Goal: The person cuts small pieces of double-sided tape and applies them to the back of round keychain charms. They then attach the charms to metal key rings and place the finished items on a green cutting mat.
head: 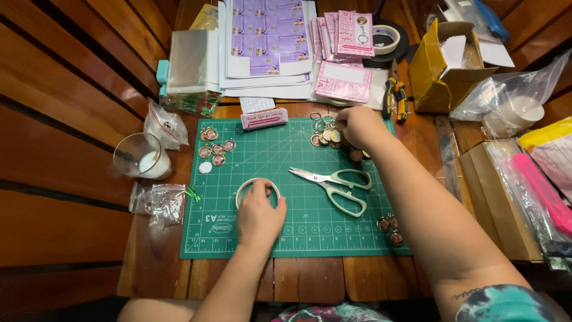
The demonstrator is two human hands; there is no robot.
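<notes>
Head view, looking down on a wooden table [310, 280] with a green cutting mat [280, 232] laid on it. Left hand [260, 214] rests on the near middle of the mat, fingers curled down over a roll of clear tape [245, 188] and gripping its near side; roll lies flat on the mat. Just right of it, apart from the hand: scissors [333, 182] with pale green handles, blades shut, tips pointing toward the tape. Off the mat's near right corner, a few round charms [390, 229] on bare wood. Right forearm crosses the right side of the mat and covers that edge. Right hand [357, 126] is at the far right of the mat, fingers bunched narrow over a pile of keyrings [325, 128]; whether it holds one, cannot tell. Left part of the mat: more round charms [215, 149] in loose rows and one white disc [205, 167]. Left of the mat: small clear bags [159, 203] and a clear cup [142, 156] with white content. At the far edge of the mat, a small pink-and-white label [264, 118]. Beyond: pink cards [344, 80], purple sticker sheets [268, 36], a stack of clear sleeves [187, 59], yellow-handled pliers [394, 95], tape rolls [387, 39]. Far right: open yellow box [438, 71], clear bags [512, 95], brown carton [494, 203].
</notes>
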